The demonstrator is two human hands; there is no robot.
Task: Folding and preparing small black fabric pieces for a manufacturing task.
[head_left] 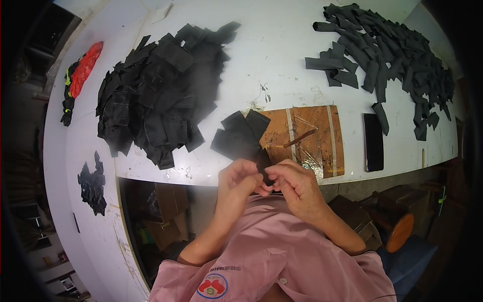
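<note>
Close to the table's front edge, my left hand [237, 182] and my right hand [294, 183] meet with fingers bent and pinching. Between them is a small black fabric piece [264, 168], gripped from both sides; its lower end is partly hidden by the fingertips. Just beyond lie a few flat black fabric pieces [235, 137], overlapping the left side of a worn brown board [329, 143] with pale strips across it. A thin brown stick-like tool [301, 138] rests on that board.
A large heap of flat black fabric pieces [166, 90] covers the table's left. Rolled dark fabric strips [375, 48] spread over the far right, near a dark phone-like slab [373, 146]. Further left are a small black pile [92, 183] and a red plastic bag [85, 70]. Cardboard boxes [168, 201] stand below.
</note>
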